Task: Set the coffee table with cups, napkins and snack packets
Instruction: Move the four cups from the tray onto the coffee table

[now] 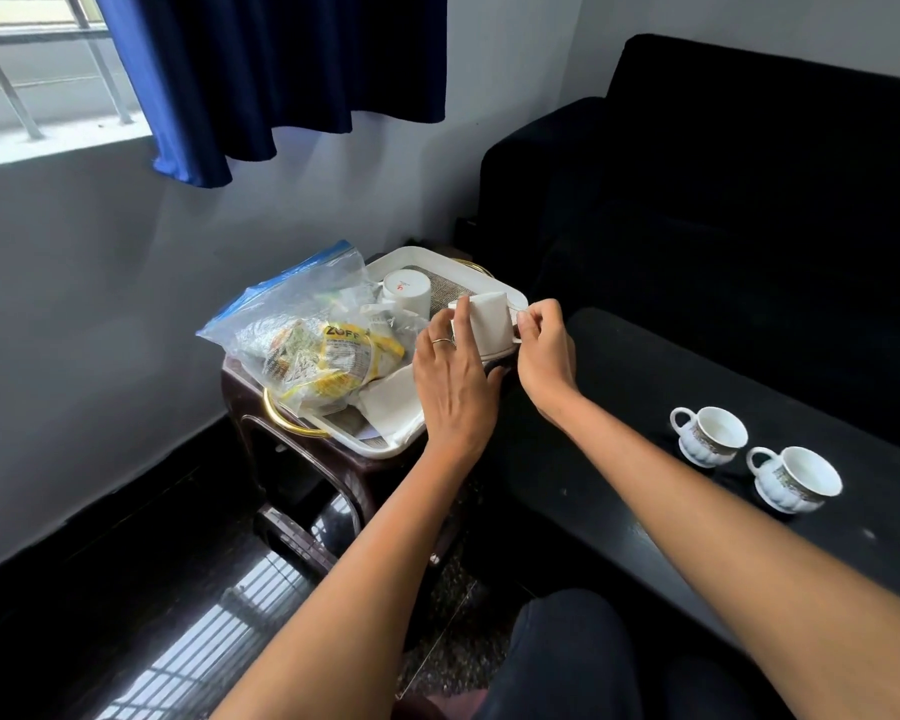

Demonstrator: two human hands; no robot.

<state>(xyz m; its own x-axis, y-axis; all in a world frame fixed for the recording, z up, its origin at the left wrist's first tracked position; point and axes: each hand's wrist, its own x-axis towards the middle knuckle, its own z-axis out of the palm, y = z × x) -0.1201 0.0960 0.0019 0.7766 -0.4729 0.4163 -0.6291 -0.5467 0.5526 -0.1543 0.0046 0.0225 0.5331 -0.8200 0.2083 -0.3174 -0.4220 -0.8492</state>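
A plain white cup (pixel 485 320) is held upside down just above the right edge of the white tray (pixel 385 450). My left hand (pixel 453 379) grips its left side and my right hand (pixel 544 350) pinches its handle. A second white cup (pixel 407 293) stands inverted at the back of the tray. A clear zip bag of snack packets (pixel 307 337) lies on the tray's left part, and white napkins (pixel 392 403) lie at its front. Two patterned cups (pixel 708 433) (pixel 795 478) stand upright on the black coffee table (pixel 619 402) to the right.
The tray rests on a dark brown stool (pixel 302 459) by the wall. A black sofa (pixel 723 200) stands behind the coffee table. My dark-clothed knee (pixel 567 657) is at the bottom, and a blue curtain (pixel 281 70) hangs above.
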